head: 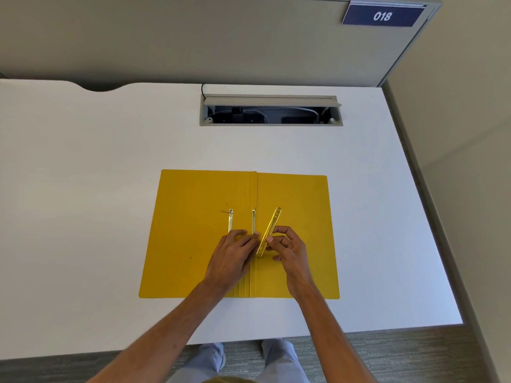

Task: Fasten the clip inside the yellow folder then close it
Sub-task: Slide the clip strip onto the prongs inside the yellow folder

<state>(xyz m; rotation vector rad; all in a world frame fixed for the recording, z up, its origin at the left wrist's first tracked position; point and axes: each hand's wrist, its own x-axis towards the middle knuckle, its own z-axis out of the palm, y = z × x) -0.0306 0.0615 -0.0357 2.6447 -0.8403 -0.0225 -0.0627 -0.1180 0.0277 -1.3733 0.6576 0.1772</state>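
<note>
Both hands work over the yellow folder [193, 244]: right hand [287, 250] pinches clip bar [269, 230], left hand [235, 252] presses prongs [253, 221]; sign [383, 15] reads "018".

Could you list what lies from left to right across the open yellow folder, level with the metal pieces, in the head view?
Left cover of the yellow folder → left prong → right prong by the spine → clip bar, tilted, held by the right hand → bare right cover.
</note>
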